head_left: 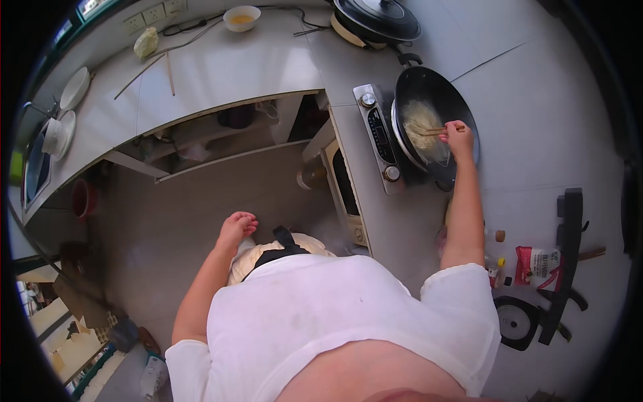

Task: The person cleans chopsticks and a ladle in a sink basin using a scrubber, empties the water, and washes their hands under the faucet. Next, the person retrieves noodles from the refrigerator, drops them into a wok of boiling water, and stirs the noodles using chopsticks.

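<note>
My right hand [459, 139] is closed around a pair of wooden chopsticks [434, 131] over the black wok [459, 94]. Their tips reach into pale, thin strands that look like noodles [416, 120], lying in the bottom of the pan. The wok rests on an induction cooker [379, 137] with two knobs and a dark control panel. Beside my waist, away from the counter, hangs my left hand [238, 228]; its fingers are loosely curled together and nothing shows in them.
A lidded black pan [378, 20] stands behind the wok. Along the far counter are a bowl with yellow liquid [242, 19], a cabbage-like lump [146, 43] and two loose sticks [171, 74]. Bottles, a red-and-white packet [538, 266] and a dial scale [516, 321] sit right.
</note>
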Available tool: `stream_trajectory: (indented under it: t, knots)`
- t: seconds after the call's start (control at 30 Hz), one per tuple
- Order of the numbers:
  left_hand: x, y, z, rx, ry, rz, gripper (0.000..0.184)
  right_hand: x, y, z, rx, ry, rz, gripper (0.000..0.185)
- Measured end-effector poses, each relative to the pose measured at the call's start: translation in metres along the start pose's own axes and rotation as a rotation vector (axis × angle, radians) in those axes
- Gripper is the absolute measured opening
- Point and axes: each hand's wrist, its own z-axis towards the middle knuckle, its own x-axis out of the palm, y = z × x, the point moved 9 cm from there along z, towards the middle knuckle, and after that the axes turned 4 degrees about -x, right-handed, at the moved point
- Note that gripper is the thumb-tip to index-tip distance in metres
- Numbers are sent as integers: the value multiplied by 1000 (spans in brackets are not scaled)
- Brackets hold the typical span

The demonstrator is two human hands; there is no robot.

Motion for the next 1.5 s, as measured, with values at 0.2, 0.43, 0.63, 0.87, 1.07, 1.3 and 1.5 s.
stream_trajectory:
  t: [0.2,0.43,0.63,0.87,1.07,1.3,1.5]
  knots:
    - [-12,7,-5,-11,-26,-21,12,-8,29,-11,-26,-22,-210,15]
    - [1,4,1,-1,7,0,12,7,12,-11,26,71,-34,14]
    - [15,-1,0,-6,39,42,12,9,35,-7,-6,116,-26,14]
    - [13,3,3,-29,16,18,13,3,33,-3,2,80,-36,15]
    - [17,4,5,-25,28,40,13,9,-7,11,86,170,-87,15]
    - [14,7,11,-16,21,-9,13,1,6,3,86,134,-130,14]
    - [17,14,11,-32,24,-5,12,-1,35,9,-28,82,-58,13]
